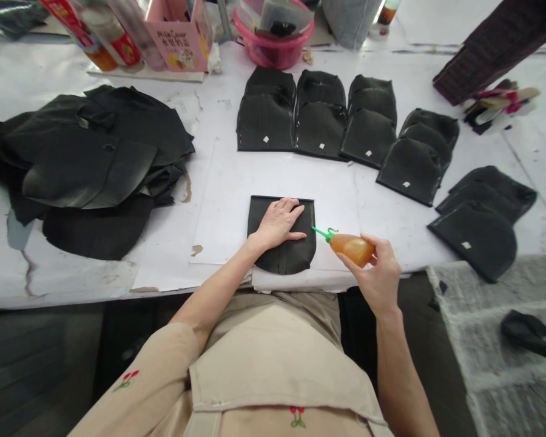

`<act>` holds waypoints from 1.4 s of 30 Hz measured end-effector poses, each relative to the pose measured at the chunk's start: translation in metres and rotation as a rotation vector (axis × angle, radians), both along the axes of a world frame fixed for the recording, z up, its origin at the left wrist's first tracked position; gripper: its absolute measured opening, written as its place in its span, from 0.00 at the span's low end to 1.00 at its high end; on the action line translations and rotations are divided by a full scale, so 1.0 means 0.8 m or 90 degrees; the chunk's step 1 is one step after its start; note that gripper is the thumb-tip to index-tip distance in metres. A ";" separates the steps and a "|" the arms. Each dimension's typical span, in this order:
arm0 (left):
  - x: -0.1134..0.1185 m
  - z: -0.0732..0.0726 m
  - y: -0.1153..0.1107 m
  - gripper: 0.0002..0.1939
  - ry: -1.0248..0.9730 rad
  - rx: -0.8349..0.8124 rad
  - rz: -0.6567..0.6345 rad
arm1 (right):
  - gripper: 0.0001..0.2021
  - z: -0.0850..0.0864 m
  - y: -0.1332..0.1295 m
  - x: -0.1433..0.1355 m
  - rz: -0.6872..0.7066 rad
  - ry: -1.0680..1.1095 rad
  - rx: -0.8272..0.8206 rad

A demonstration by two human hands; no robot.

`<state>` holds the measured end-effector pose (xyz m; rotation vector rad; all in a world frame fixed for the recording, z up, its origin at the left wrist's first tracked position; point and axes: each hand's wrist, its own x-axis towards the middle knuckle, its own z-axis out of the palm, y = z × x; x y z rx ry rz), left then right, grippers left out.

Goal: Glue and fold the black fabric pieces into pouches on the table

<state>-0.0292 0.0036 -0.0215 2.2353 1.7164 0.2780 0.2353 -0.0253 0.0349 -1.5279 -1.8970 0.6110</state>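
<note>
A black leather-like piece [266, 255] with a straight far edge and a rounded near end lies on white paper in front of me. My left hand [279, 223] rests flat on it, fingers spread, pressing on its middle. In my right hand [380, 273] is a squeeze glue bottle [352, 247] of amber liquid, held tilted, with a green nozzle. The nozzle tip meets the right edge of the black piece. Whether liquid is coming out is too small to tell.
Overlapping stacks of similar black pieces [266, 124] curve along the back and right. A heap of black material [95, 145] covers the left. Behind stand a pink box [177, 36], bottles [113, 39] and a pink basin [273, 51]. Grey cloth [495, 315] lies at lower right.
</note>
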 end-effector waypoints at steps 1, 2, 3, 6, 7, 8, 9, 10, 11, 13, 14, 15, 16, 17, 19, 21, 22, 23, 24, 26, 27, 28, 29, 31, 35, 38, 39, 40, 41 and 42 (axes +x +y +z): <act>0.000 0.000 0.000 0.34 -0.001 0.000 -0.001 | 0.28 0.001 -0.003 0.001 0.001 0.000 -0.001; 0.000 0.000 0.000 0.34 -0.002 0.000 -0.001 | 0.28 0.001 -0.007 0.002 0.000 0.000 -0.002; 0.000 0.000 0.000 0.34 -0.001 0.001 -0.002 | 0.28 0.002 -0.010 0.003 0.000 -0.002 -0.002; 0.000 0.000 0.000 0.35 0.003 0.002 0.001 | 0.27 0.004 -0.020 0.006 -0.012 -0.008 -0.002; 0.001 0.000 0.000 0.36 0.005 0.002 0.001 | 0.27 0.005 -0.023 0.007 -0.016 -0.010 -0.004; 0.001 0.001 0.000 0.36 0.006 0.002 0.002 | 0.27 0.006 -0.026 0.008 -0.020 -0.012 -0.008; 0.001 0.001 0.000 0.36 0.008 0.001 0.002 | 0.27 0.006 -0.029 0.009 -0.024 -0.014 -0.011; 0.001 0.001 0.000 0.36 0.010 0.001 0.003 | 0.27 0.006 -0.032 0.010 -0.027 -0.016 -0.015; 0.001 0.001 -0.001 0.36 0.012 0.001 0.004 | 0.27 0.007 -0.036 0.011 -0.029 -0.016 -0.017; 0.001 0.002 -0.002 0.36 0.014 0.003 0.005 | 0.27 0.007 -0.042 0.013 -0.035 -0.015 -0.019; 0.001 0.002 -0.002 0.36 0.014 0.004 0.005 | 0.27 0.008 -0.046 0.014 -0.038 -0.012 -0.020; 0.001 0.001 -0.002 0.36 0.012 0.004 0.004 | 0.27 0.008 -0.049 0.015 -0.040 -0.009 -0.021; 0.001 0.001 -0.002 0.36 0.010 0.004 0.003 | 0.27 0.009 -0.052 0.015 -0.044 -0.006 -0.023; 0.001 0.000 -0.001 0.36 0.005 0.003 0.003 | 0.27 0.009 -0.055 0.016 -0.047 -0.004 -0.024; 0.000 -0.001 0.001 0.36 -0.011 0.001 0.006 | 0.27 0.010 -0.061 0.018 -0.054 -0.004 -0.029; -0.003 0.000 0.002 0.34 -0.042 -0.005 0.008 | 0.27 0.009 -0.065 0.019 -0.063 -0.007 -0.033; -0.004 0.001 0.001 0.33 -0.064 -0.005 0.008 | 0.27 0.009 -0.066 0.020 -0.066 -0.007 -0.035; -0.006 0.004 -0.001 0.32 -0.085 0.002 0.007 | 0.27 0.008 -0.067 0.020 -0.068 -0.005 -0.037; -0.008 0.007 -0.005 0.31 -0.104 0.014 -0.003 | 0.27 0.007 -0.068 0.021 -0.070 -0.002 -0.038; -0.010 0.015 -0.019 0.28 -0.135 0.040 -0.060 | 0.27 0.006 -0.068 0.021 -0.068 0.006 -0.036; -0.010 0.018 -0.028 0.26 -0.147 0.045 -0.106 | 0.27 0.005 -0.068 0.021 -0.067 0.009 -0.035; -0.010 0.021 -0.039 0.23 -0.154 0.042 -0.157 | 0.27 0.005 -0.068 0.021 -0.066 0.012 -0.035; -0.009 0.023 -0.049 0.21 -0.157 0.035 -0.203 | 0.27 0.005 -0.068 0.022 -0.067 0.014 -0.036; -0.007 0.023 -0.066 0.17 -0.145 0.024 -0.245 | 0.28 0.005 -0.070 0.022 -0.067 0.018 -0.044; -0.004 0.014 -0.081 0.13 -0.118 0.027 -0.222 | 0.28 0.005 -0.076 0.025 -0.064 0.017 -0.057; -0.005 0.008 -0.080 0.12 -0.130 0.023 -0.215 | 0.28 0.005 -0.081 0.027 -0.063 0.017 -0.061; -0.005 0.007 -0.080 0.12 -0.133 0.022 -0.213 | 0.28 0.006 -0.082 0.027 -0.063 0.019 -0.063; -0.006 0.006 -0.079 0.12 -0.135 0.022 -0.212 | 0.28 0.006 -0.084 0.027 -0.063 0.022 -0.064; -0.006 0.006 -0.080 0.12 -0.135 0.023 -0.210 | 0.28 0.007 -0.085 0.027 -0.064 0.024 -0.066; -0.006 0.006 -0.080 0.12 -0.135 0.024 -0.209 | 0.28 0.008 -0.086 0.027 -0.065 0.025 -0.068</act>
